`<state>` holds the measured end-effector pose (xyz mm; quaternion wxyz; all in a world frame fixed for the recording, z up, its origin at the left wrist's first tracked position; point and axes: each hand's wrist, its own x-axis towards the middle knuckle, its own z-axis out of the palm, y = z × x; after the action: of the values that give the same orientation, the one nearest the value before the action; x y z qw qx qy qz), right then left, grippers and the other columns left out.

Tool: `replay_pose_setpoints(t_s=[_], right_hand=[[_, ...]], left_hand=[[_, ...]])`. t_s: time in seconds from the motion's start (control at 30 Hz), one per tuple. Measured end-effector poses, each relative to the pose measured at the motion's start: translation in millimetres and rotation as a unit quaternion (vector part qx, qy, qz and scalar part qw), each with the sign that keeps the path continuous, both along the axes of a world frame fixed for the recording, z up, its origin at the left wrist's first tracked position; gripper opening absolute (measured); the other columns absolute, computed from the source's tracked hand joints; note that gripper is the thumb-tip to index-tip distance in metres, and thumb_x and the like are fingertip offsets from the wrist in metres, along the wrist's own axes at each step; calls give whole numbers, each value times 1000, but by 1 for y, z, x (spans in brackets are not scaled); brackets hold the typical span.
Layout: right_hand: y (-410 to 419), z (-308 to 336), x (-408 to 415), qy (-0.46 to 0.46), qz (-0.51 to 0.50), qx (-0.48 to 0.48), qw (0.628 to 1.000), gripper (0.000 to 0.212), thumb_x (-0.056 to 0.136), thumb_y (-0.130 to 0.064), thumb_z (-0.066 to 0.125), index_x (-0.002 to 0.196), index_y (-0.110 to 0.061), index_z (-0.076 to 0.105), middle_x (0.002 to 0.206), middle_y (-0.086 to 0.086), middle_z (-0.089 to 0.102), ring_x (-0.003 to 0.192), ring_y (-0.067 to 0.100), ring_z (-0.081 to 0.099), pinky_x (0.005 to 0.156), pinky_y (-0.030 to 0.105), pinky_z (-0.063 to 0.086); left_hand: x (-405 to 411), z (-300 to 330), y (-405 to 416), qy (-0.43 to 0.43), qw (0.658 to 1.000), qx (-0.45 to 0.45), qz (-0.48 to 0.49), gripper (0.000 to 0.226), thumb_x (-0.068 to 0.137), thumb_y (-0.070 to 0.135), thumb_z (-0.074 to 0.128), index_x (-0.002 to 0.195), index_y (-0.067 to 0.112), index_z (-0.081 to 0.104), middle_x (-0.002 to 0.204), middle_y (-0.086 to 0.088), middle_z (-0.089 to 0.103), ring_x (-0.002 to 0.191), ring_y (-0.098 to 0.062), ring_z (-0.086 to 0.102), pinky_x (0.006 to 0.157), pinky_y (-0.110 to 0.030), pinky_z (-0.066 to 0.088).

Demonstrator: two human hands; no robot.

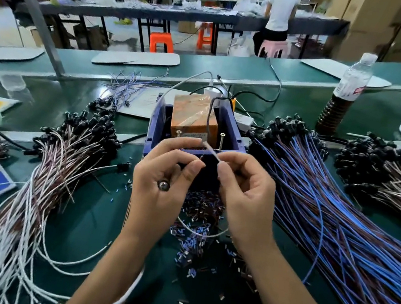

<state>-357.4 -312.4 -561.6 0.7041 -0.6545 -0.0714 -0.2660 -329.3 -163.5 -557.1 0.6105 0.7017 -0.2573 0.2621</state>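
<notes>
One thin white wire [211,151], pinched by left hand [160,182] and right hand [243,195], square blue plastic box [155,129] behind.

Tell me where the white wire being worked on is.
Head view, centre: the white wire is held between the left hand and right hand, just in front of the blue bin.

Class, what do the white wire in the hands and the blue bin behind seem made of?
White wire: probably a plastic sheath, matt and pale, bending in a soft loop. Blue bin: likely moulded plastic, smooth, uniform colour, faint sheen.
</notes>
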Motion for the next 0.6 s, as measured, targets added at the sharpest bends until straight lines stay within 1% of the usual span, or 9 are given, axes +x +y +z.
replay_pose_setpoints(t_s=[0.07, 0.13, 0.2, 0.27, 0.3, 0.37, 0.4, 0.53, 0.6], right_hand=[[1, 0, -2, -29, -53, -1, 998, 14, 103, -10, 61, 103, -18, 73, 79, -2, 66, 62, 10, 54, 54, 24, 45], [1, -1, -4, -50, -108, 0, 993, 16, 105, -10, 55, 105, -17, 69, 75, -10, 61, 58, 7, 51, 50, 22, 42], [2, -3, -3, -48, -143, -3, 989, 15, 107, -10, 50, 106, -17, 63, 73, -6, 57, 56, 16, 49, 46, 37, 41], [2, -5, -1, -38, -149, -22, 988, 13, 108, -10, 46, 105, -16, 58, 77, 0, 61, 56, 23, 51, 48, 48, 45], [3, -5, -1, -31, -147, -38, 988, 13, 108, -12, 45, 105, -17, 57, 79, 0, 63, 55, 24, 53, 49, 50, 46], [3, -8, 0, -17, -146, -62, 987, 17, 107, -15, 45, 110, -19, 61, 81, -3, 66, 55, 25, 55, 49, 50, 47], [2, -9, 1, -14, -151, -70, 986, 22, 107, -16, 45, 117, -19, 64, 81, -4, 67, 55, 24, 55, 50, 49, 48], [0, -12, 2, -20, -172, -87, 981, 38, 107, -16, 44, 137, -22, 67, 81, -6, 67, 55, 19, 55, 50, 45, 49], [2, -13, 3, -21, -163, -98, 982, 40, 107, -13, 44, 140, -21, 64, 82, -7, 66, 54, 19, 54, 48, 44, 49]], left_hand=[[0, 0, 1, -40, 997, 19, 61, 14, 99, 20, 69, 88, 13, 75, 113, 0, 71, 76, -31, 63, 60, -44, 50], [1, 0, 3, -53, 993, 2, 108, 16, 101, 21, 67, 89, 13, 74, 98, 4, 73, 73, -22, 64, 59, -33, 46], [1, 0, 5, -42, 987, -29, 154, 16, 102, 22, 66, 90, 16, 73, 81, 7, 73, 69, -15, 65, 61, -24, 44], [3, 0, 7, -20, 980, -65, 188, 13, 102, 23, 66, 92, 16, 71, 74, 9, 72, 67, -15, 67, 62, -26, 46], [4, -1, 7, -7, 977, -80, 196, 10, 101, 22, 67, 94, 15, 69, 73, 8, 71, 66, -17, 68, 62, -32, 49], [5, -1, 7, 10, 975, -95, 199, 8, 99, 21, 70, 96, 15, 65, 71, 6, 71, 67, -23, 70, 63, -45, 53], [5, -1, 8, 9, 976, -89, 200, 9, 98, 20, 71, 94, 15, 64, 71, 6, 71, 66, -22, 71, 63, -46, 54], [0, 2, 4, -15, 977, -41, 207, 13, 98, 16, 70, 86, 18, 64, 69, 8, 69, 61, -18, 67, 56, -26, 48], [0, 1, 3, -10, 976, -48, 211, 12, 98, 14, 69, 87, 18, 64, 67, 8, 68, 58, -18, 66, 56, -23, 45]])
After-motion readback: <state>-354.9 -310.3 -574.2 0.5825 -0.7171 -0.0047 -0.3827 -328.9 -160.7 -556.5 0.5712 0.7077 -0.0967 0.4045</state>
